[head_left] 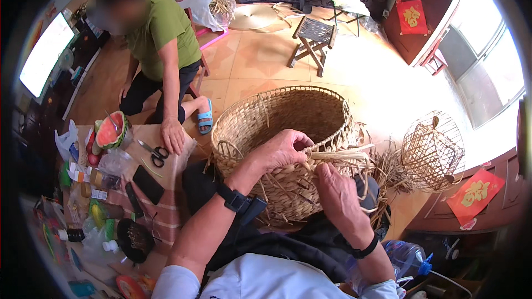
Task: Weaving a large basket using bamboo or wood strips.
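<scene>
A large oval basket [241, 124] woven from dry straw stands between my knees, its open top tilted up. My left hand [281, 150] reaches over the near side, thumb and fingers closed on the basket's rim. Just right of it, my right hand [339, 192] pinches a straw strand against the outer wall below the rim; the fingertips partly hide the strand. Above the right hand, a bundle of pale loose straw [343, 156] runs along the rim. Loose ends stick out from the woven wall all around both hands.
A pile of straw [390, 169] and a wire-frame basket [433, 152] lie to the right. At left, a low table holds scissors [158, 155], a phone [148, 184], cut watermelon [112, 129] and bottles. Another person [166, 39] leans a hand there. A folding stool [315, 41] stands beyond.
</scene>
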{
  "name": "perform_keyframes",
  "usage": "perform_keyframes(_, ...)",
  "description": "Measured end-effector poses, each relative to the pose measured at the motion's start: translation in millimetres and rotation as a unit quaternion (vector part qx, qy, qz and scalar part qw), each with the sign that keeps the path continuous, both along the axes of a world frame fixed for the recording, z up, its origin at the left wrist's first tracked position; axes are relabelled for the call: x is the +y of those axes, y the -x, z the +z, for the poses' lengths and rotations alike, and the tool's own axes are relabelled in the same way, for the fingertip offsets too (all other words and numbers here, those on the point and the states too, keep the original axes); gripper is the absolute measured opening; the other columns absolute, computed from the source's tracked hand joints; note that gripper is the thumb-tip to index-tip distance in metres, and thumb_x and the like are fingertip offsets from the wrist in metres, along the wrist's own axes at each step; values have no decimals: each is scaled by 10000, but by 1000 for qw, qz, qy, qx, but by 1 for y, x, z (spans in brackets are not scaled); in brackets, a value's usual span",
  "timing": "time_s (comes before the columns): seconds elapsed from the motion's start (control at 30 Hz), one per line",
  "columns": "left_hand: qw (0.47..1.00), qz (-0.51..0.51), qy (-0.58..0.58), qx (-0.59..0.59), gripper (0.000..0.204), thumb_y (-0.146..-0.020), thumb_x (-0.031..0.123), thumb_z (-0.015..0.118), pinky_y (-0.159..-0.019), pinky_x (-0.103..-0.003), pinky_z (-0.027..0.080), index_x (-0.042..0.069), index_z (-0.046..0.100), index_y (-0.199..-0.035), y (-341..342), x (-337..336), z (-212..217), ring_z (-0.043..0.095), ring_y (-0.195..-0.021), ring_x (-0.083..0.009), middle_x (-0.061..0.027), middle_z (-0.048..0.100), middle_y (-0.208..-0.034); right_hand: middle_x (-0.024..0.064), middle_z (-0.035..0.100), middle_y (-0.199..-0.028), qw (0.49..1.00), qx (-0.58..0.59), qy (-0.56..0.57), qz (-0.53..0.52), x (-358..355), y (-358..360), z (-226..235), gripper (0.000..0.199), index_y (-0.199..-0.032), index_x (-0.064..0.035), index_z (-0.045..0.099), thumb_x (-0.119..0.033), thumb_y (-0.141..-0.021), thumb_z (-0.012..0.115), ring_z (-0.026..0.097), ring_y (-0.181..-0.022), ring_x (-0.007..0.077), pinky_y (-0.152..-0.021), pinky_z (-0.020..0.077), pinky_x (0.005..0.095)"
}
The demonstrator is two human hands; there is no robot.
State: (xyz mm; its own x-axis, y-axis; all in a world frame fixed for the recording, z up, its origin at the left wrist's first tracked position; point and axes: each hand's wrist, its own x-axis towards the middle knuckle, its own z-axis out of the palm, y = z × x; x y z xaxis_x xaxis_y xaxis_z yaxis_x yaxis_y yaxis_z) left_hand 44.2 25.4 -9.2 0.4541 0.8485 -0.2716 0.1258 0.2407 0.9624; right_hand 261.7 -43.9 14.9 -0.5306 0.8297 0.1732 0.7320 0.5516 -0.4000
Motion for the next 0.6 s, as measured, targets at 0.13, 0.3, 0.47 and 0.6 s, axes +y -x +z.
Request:
perform_keyframes(0.13, 999, -25, -34, 33, 354, -841, 13, 712, -869, -252, 530, -42, 703, -1191, 1, 1, 2, 656, -949, -99, -42, 733, -1067, 110, 568, -873, 989, -29, -131, 69, 18, -2, 42, 110, -994, -54, 565, -83, -901, 616, 617, -875, 321, -723, 477, 446)
perform_keyframes(0.3, 999, -34, -15, -5, 334, -892, 102, 740, -827, -252, 525, -30, 708, -1197, 5, 0, -3, 629, -910, -72, -18, 736, -1068, 109, 629, -866, 992, -16, -120, 47, 61, -4, 29, 107, -962, -57, 627, -105, -871, 657, 647, -879, 325, -716, 499, 450)
perform_keyframes(0.47, 999, 16, -12, 32, 334, -934, 231, 772, -785, -278, 538, -36, 735, -1133, -5, 0, -4, 643, -855, -87, -45, 757, -1005, 156, 670, -838, 998, 24, -45, -43, 62, 0, 6, 144, -882, -40, 608, -153, -908, 693, 685, -816, 381, -672, 513, 481)
perform_keyframes(0.6, 977, 57, -138, 151, 335, -949, 279, 757, -787, -339, 557, -33, 750, -1071, -15, -3, -3, 716, -871, -174, -141, 780, -948, 172, 669, -827, 998, -7, -26, -61, 62, 1, 2, 164, -876, -39, 604, -166, -915, 699, 686, -794, 393, -662, 504, 497)
